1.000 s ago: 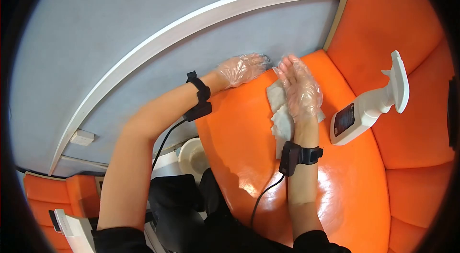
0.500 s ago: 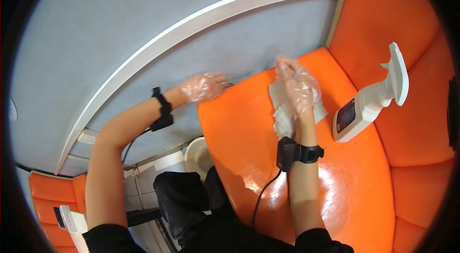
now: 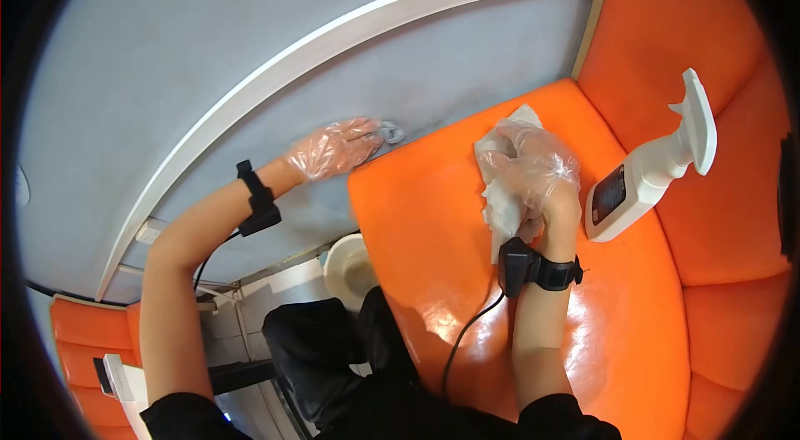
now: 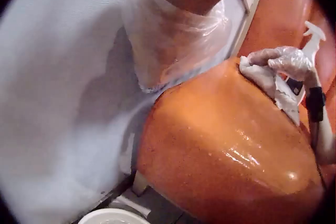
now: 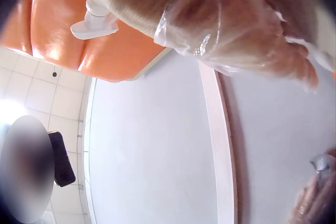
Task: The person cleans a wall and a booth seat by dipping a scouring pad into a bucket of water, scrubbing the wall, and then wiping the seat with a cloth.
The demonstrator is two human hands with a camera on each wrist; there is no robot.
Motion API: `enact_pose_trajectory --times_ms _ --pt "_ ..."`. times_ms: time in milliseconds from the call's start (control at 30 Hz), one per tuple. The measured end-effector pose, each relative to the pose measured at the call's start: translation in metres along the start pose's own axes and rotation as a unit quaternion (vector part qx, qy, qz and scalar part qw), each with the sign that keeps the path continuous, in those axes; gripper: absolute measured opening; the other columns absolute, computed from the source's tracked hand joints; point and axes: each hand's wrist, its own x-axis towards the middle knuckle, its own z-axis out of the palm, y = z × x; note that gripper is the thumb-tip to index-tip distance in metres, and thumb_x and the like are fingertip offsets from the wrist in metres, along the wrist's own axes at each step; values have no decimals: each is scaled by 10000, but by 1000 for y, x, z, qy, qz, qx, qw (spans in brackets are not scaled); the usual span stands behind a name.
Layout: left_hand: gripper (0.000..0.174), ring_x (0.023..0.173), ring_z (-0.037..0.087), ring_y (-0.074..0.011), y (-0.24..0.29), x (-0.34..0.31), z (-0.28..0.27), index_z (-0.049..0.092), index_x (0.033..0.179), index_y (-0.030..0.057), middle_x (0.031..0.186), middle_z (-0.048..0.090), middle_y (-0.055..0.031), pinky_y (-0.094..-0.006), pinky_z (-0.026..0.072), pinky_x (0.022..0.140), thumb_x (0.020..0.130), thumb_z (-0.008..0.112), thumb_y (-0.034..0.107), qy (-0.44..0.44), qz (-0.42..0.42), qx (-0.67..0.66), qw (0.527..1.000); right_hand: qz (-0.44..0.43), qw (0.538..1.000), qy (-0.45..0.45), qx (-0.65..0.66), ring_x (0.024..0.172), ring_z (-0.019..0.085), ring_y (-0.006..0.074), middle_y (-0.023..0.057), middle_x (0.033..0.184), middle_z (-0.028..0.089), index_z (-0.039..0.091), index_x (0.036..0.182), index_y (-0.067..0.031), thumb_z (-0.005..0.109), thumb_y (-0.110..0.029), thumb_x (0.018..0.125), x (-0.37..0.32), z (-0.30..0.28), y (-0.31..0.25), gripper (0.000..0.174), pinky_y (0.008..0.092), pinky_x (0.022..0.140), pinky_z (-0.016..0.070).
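My left hand [image 3: 333, 148], in a clear plastic glove, is low on the grey wall beside the seat's back edge. A silvery scouring pad, like steel wool [image 3: 390, 132], shows at its fingertips, against the wall. In the left wrist view the glove hides most of the fingers. My right hand [image 3: 537, 161], gloved too, bends over a crumpled whitish cloth [image 3: 504, 211] on the orange seat [image 3: 433, 232], its fingers gripping the upper part. In the left wrist view the cloth [image 4: 286, 103] hangs below that hand.
A white spray bottle [image 3: 642, 186] stands on the seat right of my right hand. A pale bucket [image 3: 350, 269] is on the floor by the seat's left side. An orange backrest [image 3: 683, 32] rises at the right, and a white rail [image 3: 333, 48] crosses the wall.
My left hand has moved left along the wall with the scouring pad. My right hand, earlier laid with straighter fingers over the cloth, has turned and gathered it up.
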Motion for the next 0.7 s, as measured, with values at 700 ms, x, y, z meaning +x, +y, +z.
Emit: enact_pose_trajectory --times_ms 700 --pt "453 1454 205 -217 -7 31 -48 541 1289 62 1535 328 -71 -388 196 1200 950 475 355 -37 11 9 999 -84 986 100 -101 818 675 297 162 934 672 619 1158 -41 621 -250 865 6 11 1 360 368 719 539"
